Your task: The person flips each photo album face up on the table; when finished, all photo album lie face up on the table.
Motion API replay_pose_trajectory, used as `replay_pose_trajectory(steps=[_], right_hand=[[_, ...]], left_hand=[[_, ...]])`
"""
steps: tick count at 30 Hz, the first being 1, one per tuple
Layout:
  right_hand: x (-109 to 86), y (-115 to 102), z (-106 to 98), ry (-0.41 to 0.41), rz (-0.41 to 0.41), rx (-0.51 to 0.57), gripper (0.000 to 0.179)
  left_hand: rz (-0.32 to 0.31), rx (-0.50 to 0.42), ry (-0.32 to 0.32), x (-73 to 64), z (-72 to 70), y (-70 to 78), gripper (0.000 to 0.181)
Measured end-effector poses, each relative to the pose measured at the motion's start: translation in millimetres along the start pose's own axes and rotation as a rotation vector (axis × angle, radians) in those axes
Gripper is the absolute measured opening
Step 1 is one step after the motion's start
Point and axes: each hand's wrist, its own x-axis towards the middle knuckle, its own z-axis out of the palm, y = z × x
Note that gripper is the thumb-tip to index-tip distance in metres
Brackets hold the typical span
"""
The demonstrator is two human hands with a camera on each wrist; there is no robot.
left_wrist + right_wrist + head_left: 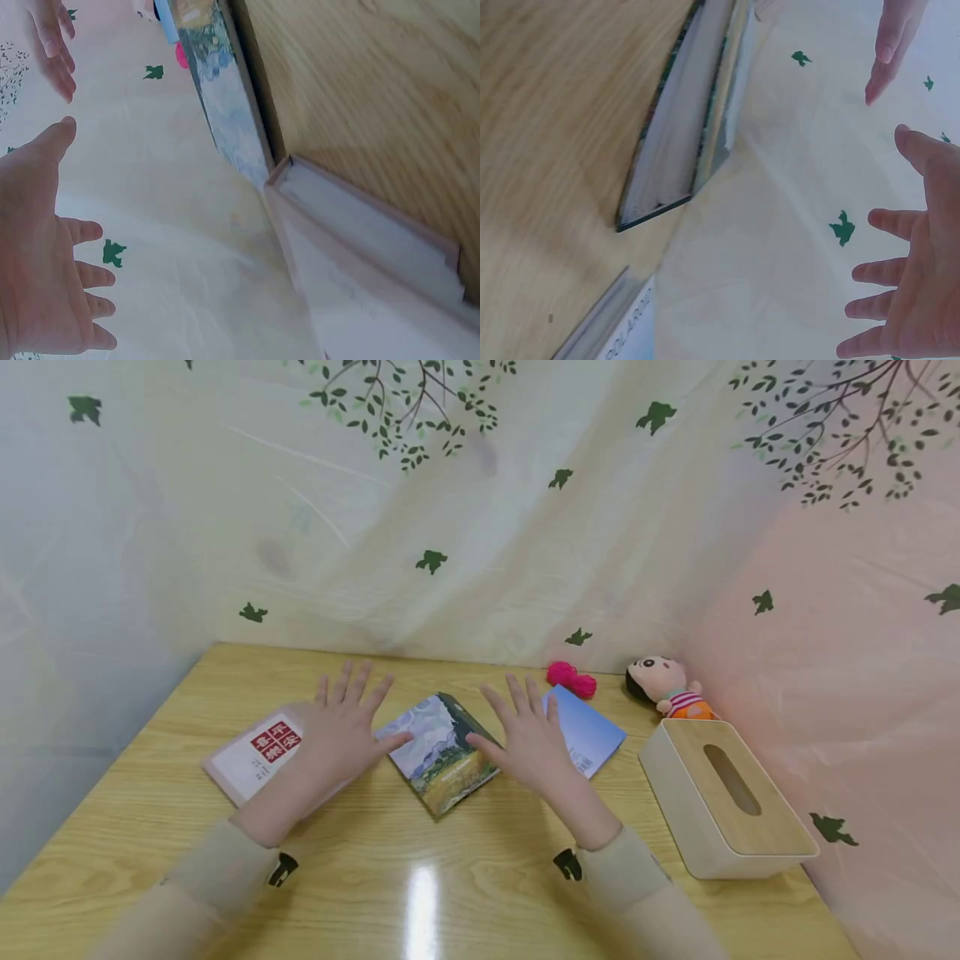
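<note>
My left hand (341, 739) is spread with its palm down over the right part of a white book with red characters (258, 756), hiding some of its cover. My right hand (532, 743), fingers also spread, hovers between a book with a painted landscape (442, 756) and a blue book (592, 731), overlapping both in the head view. Neither hand holds anything. In the left wrist view the thumb and fingers of the left hand (37, 247) are straight, above the books. The right wrist view shows the right hand (915, 262) likewise extended.
A white tissue box with a wooden lid (693, 810) stands at the right of the wooden table (480, 893). Behind it lies a doll (663, 685) in a striped top. A bright pink bundle (572, 679) sits at the back edge, by a leaf-printed cloth wall.
</note>
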Motion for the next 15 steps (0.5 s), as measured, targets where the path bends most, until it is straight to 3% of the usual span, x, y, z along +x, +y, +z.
replay_pose_trajectory(steps=[15], right_hand=[[23.4,-31.9,-19.2,-0.011,-0.095,-0.041,0.075]], left_hand=[[-0.028,0.049,0.016,-9.2,-30.1,-42.3,0.092]])
